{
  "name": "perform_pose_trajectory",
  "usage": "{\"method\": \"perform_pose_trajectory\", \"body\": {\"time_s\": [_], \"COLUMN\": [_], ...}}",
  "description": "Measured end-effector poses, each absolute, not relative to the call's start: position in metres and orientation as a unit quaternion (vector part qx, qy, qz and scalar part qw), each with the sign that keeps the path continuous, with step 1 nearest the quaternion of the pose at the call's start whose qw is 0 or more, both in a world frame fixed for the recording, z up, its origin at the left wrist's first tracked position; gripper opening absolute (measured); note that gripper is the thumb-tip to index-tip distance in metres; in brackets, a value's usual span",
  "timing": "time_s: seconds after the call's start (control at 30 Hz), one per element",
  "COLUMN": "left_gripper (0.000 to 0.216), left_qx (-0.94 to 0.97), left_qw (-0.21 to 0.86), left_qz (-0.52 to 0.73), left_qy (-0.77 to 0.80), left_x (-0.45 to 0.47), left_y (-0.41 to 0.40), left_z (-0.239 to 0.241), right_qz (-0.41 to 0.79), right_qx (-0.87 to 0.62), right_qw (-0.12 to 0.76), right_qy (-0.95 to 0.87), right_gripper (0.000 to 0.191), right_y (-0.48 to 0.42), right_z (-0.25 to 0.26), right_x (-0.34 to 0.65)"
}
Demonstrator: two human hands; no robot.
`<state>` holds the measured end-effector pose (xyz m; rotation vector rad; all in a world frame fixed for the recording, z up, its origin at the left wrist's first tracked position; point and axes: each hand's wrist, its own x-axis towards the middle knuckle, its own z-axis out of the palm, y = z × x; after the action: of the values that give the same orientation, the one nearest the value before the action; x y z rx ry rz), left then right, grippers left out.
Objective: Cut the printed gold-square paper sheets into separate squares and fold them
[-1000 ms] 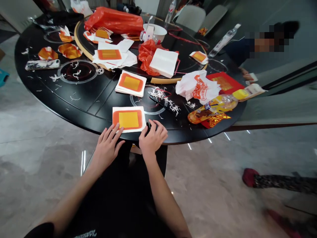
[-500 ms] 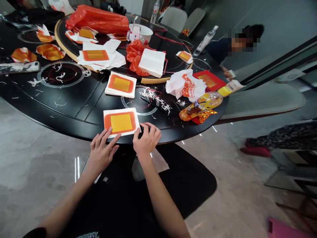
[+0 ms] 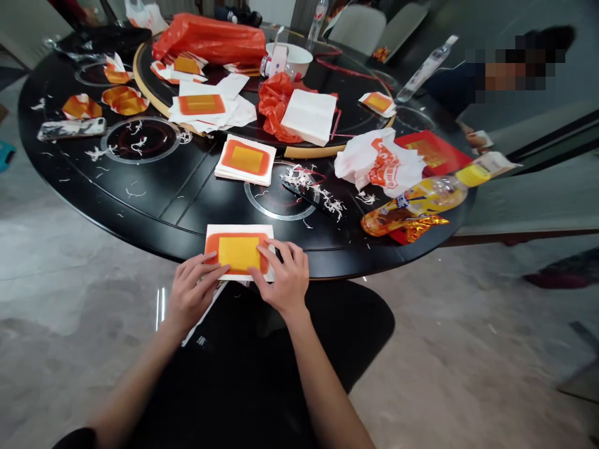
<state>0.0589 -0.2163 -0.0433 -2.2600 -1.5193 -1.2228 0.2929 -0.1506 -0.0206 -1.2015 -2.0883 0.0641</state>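
Note:
A white joss paper sheet with an orange patch and a gold square lies at the near table edge, its front side slightly over the rim. My left hand rests on its left front corner, fingers stretched out and apart. On the right part of the sheet lie the fingers of my right hand, spread, with the thumb near the front edge. Behind them sits a small stack of similar joss paper. Whether several sheets lie under my hands I cannot tell.
White paper shreds lie beside the stack. A yellow-capped drink bottle lies to the right, near a crumpled white bag. More joss paper and a red plastic bag are on the turntable. A phone is left; another person sits right.
The joss paper has slid toward me to the table edge. My right hand has shifted from beside its corner onto its printed face. The view has turned a little left.

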Motion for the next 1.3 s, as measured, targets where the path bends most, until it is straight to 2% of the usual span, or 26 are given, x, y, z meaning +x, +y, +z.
{"method": "perform_pose_trajectory", "body": {"time_s": [0.07,0.1,0.17,0.2,0.3,0.4,0.47,0.53,0.6,0.67,0.73,0.87,0.93,1.07,1.17,1.3], "left_gripper": [0.036,0.031,0.024,0.022,0.018,0.024,0.028,0.030,0.027,0.027,0.034,0.042,0.040,0.062,0.057,0.054], "left_qx": [-0.742,-0.731,-0.706,-0.696,-0.672,-0.672,-0.695,-0.732,-0.764,-0.798,-0.852,-0.934,-0.932,-0.926,-0.927,-0.906], "left_qw": [0.039,0.012,-0.046,-0.072,-0.131,-0.188,-0.214,-0.201,-0.153,-0.085,-0.061,-0.137,-0.140,-0.116,-0.125,-0.180], "left_qz": [-0.442,-0.460,-0.494,-0.506,-0.493,-0.403,-0.333,-0.247,-0.191,-0.188,-0.199,-0.150,-0.143,-0.121,-0.097,-0.077], "left_qy": [-0.503,-0.505,-0.506,-0.505,-0.537,-0.592,-0.600,-0.603,-0.596,-0.566,-0.481,-0.293,-0.303,-0.337,-0.341,-0.375], "left_x": [0.057,0.057,0.058,0.059,0.059,0.052,0.044,0.037,0.035,0.037,0.044,0.059,0.064,0.059,0.047,0.036], "left_y": [-0.211,-0.208,-0.197,-0.190,-0.156,-0.103,-0.064,-0.030,-0.008,0.004,0.010,0.017,0.021,0.028,0.031,0.033], "left_z": [-0.032,-0.024,-0.001,0.012,0.050,0.067,0.060,0.046,0.032,0.025,0.025,0.024,0.018,0.009,0.010,0.019], "right_qz": [0.072,0.101,0.165,0.197,0.277,0.308,0.258,0.164,0.099,0.079,0.085,0.132,0.162,0.185,0.194,0.254], "right_qx": [-0.414,-0.393,-0.374,-0.378,-0.445,-0.517,-0.563,-0.596,-0.623,-0.633,-0.624,-0.572,-0.528,-0.459,-0.444,-0.407], "right_qw": [0.353,0.363,0.408,0.431,0.441,0.352,0.326,0.291,0.240,0.215,0.213,0.214,0.226,0.284,0.326,0.290], "right_qy": [-0.836,-0.839,-0.816,-0.795,-0.729,-0.717,-0.714,-0.730,-0.738,-0.740,-0.747,-0.781,-0.803,-0.821,-0.812,-0.828], "right_gripper": [0.048,0.044,0.022,0.021,0.041,0.053,0.051,0.031,0.018,0.013,0.008,0.004,0.005,0.010,0.010,0.010], "right_y": [-0.151,-0.150,-0.148,-0.145,-0.126,-0.083,-0.044,-0.007,0.020,0.036,0.046,0.064,0.075,0.095,0.103,0.106], "right_z": [-0.016,-0.012,-0.002,0.005,0.031,0.052,0.053,0.043,0.027,0.012,0.003,0.005,0.011,0.020,0.023,0.029], "right_x": [0.303,0.306,0.309,0.309,0.305,0.307,0.317,0.332,0.346,0.356,0.362,0.357,0.351,0.347,0.360,0.391]}}
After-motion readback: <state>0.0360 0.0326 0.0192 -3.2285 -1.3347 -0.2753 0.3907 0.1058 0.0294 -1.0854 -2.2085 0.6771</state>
